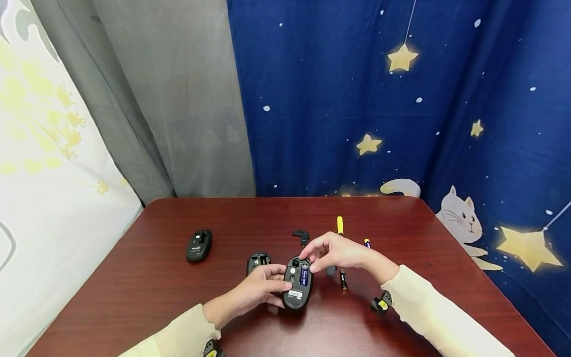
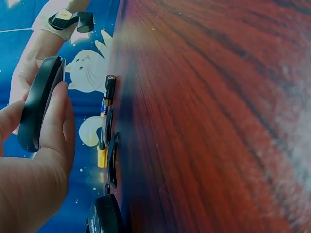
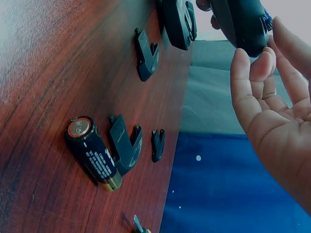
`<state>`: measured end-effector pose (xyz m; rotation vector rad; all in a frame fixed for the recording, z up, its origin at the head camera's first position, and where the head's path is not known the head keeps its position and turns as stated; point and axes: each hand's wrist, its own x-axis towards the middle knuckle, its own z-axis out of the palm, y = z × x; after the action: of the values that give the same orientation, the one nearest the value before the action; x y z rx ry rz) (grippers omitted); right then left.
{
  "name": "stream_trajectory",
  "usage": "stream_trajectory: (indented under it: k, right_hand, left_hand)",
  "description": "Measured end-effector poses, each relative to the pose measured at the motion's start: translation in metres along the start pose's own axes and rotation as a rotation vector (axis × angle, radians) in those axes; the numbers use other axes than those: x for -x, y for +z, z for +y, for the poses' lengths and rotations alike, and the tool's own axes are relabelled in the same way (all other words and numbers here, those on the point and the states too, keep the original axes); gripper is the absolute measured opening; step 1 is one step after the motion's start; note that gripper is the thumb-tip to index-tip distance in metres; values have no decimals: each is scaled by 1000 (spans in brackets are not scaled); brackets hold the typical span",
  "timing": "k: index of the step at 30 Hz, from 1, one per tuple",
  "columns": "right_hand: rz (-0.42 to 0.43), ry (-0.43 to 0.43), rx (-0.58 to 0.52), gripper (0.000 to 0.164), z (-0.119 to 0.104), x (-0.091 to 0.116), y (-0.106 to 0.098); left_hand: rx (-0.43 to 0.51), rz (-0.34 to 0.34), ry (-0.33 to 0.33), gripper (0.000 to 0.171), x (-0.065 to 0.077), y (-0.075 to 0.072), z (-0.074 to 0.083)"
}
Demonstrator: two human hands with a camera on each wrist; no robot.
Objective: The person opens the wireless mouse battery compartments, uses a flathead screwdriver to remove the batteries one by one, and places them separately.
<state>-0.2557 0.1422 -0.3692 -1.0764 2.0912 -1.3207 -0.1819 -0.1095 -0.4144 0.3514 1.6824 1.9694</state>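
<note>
My left hand [image 1: 256,288] grips a black computer mouse [image 1: 295,298], thumb across its upturned underside and fingers beneath. Its battery compartment is uncovered, and a blue battery [image 1: 305,274] lies in it. In the right wrist view one end of that battery [image 3: 267,21] stands out above the casing. My right hand [image 1: 337,252] reaches over the mouse's far right edge, fingertips right at the battery's end and the casing. Behind my left hand a second mouse [image 1: 258,259] lies underside up, partly hidden. In the left wrist view the held mouse [image 2: 41,104] appears edge-on.
A third mouse [image 1: 199,246] lies underside up at the left. Near my right hand are battery covers [image 1: 301,234], a black-and-copper battery [image 1: 343,279], a blue battery [image 1: 367,243] and a yellow-handled tool [image 1: 340,224]. The reddish table [image 1: 156,297] ends before the curtains.
</note>
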Motion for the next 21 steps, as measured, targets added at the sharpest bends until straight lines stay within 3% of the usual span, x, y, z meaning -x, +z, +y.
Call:
stream_trajectory:
  k: [14, 21]
  right_hand:
    - [-82, -76, 142, 24, 0, -4, 4]
    - [-83, -67, 134, 19, 1, -5, 5]
  left_hand:
    - [-9, -14, -1, 42, 1, 1, -3]
    - [-11, -10, -16, 43, 2, 1, -3]
